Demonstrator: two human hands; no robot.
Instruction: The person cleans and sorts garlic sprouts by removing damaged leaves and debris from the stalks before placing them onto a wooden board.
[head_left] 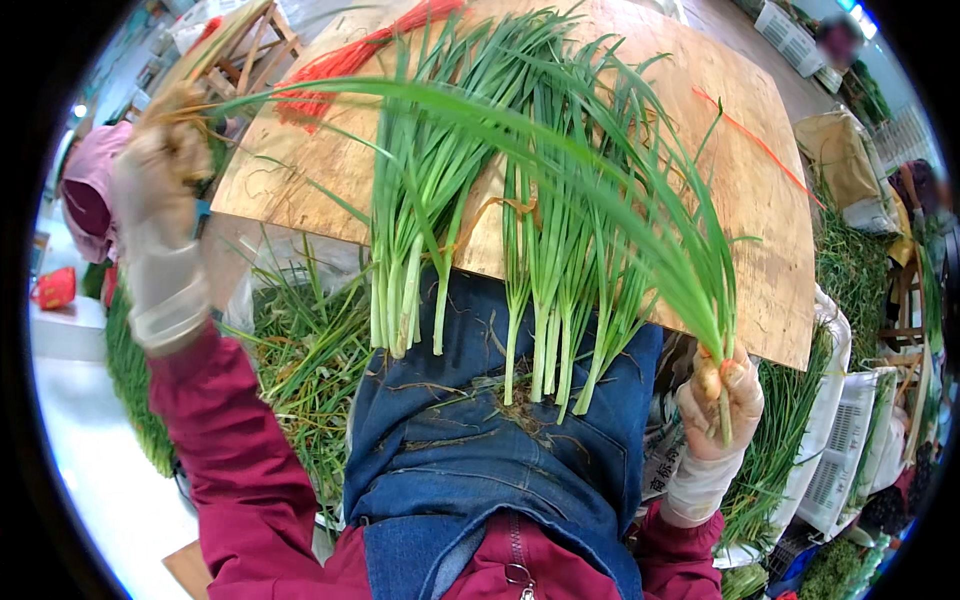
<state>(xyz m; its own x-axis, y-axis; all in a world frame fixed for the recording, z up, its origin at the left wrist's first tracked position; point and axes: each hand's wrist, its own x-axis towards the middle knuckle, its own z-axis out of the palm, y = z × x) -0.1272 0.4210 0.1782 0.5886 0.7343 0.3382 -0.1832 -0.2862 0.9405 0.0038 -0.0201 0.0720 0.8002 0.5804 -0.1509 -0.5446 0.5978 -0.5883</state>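
Stalks [712,318] in R grip [722,395], closed nr bottom, leaves [668,255] arching up-left; L grip [165,175] blurred, can't tell.

I see the right hand [703,402] gripping greens [716,305] at four o'clock, the left hand [158,178] blurred at ten, red ties [350,58] at eleven, a leafy pile [545,160] toward noon.

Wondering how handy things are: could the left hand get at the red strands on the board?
Probably yes: the red strands lie near the left hand, only leaves crossing them, though blur hides its grip.
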